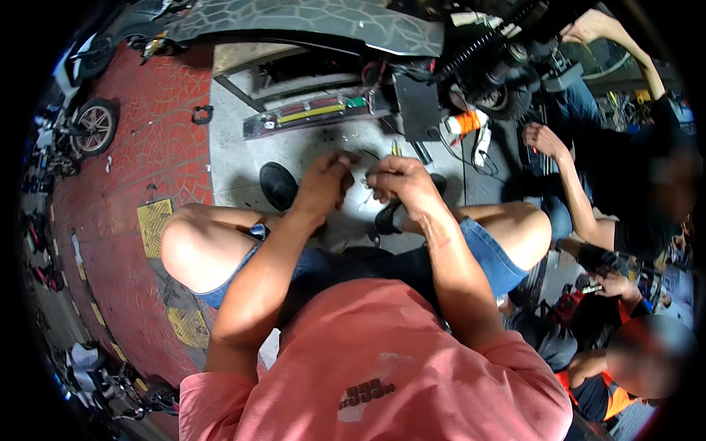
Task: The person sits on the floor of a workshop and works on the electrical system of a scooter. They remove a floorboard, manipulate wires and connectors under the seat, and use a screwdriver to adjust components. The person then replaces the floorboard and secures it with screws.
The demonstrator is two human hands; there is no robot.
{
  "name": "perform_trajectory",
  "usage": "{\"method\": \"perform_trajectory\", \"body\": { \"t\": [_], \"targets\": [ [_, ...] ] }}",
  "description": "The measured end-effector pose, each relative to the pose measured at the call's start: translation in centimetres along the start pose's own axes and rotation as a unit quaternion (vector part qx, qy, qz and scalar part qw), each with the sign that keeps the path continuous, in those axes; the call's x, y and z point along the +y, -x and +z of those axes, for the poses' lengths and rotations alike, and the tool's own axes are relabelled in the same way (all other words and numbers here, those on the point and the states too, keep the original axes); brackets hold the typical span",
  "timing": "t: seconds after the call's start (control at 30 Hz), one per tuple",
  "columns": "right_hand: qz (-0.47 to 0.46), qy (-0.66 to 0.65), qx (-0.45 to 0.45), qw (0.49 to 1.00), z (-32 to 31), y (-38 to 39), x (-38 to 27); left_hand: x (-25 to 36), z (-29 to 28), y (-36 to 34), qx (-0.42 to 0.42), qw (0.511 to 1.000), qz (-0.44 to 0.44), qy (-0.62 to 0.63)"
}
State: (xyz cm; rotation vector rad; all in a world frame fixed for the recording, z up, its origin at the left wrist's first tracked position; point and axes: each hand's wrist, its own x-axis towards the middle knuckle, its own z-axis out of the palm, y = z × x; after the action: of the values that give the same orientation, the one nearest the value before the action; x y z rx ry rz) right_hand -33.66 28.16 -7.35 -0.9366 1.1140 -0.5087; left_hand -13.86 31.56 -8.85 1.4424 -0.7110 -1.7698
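My left hand [323,184] is raised between my bent knees, fingers curled around something small and dark that I cannot make out. Just right of it, my right hand [399,184] has its fingertips bent inward, pinching something too small to name. Below them on the pale floor [243,154] lie a few small bits. A round black object [276,184] is left of my hands. Beyond them sit a long tray [261,125] with a yellow strip and a green piece, a dark flat panel [415,103], and an orange-and-white container [465,121] among cords.
A grey patterned panel [309,26] spans the top, by a motorbike wheel [491,95]. A co-worker's hand [544,140] reaches in at right, another person [610,389] is lower right. Red paving [118,257] and parked motorbikes [95,125] are on the left.
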Motion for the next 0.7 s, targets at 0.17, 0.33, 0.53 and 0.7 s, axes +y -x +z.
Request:
{"method": "perform_trajectory", "body": {
  "t": [0.17,0.33,0.53,0.7],
  "targets": [
    [0.023,-0.084,-0.035,0.996,-0.8,-1.0,-0.1,2.6,0.6,0.3,-0.079,0.996,-0.032,0.019],
    [0.040,-0.101,-0.071,0.992,-1.9,-0.6,-0.1,2.2,1.1,0.0,-0.151,0.987,-0.046,-0.005],
    [0.003,-0.025,-0.066,0.998,-2.0,0.2,-0.8,2.3,2.2,0.4,-0.155,0.987,-0.005,-0.030],
    [-0.026,-0.029,-0.054,0.998,-1.4,0.2,-0.1,1.8,3.0,0.4,-0.126,0.991,0.031,0.011]
  ]
}}
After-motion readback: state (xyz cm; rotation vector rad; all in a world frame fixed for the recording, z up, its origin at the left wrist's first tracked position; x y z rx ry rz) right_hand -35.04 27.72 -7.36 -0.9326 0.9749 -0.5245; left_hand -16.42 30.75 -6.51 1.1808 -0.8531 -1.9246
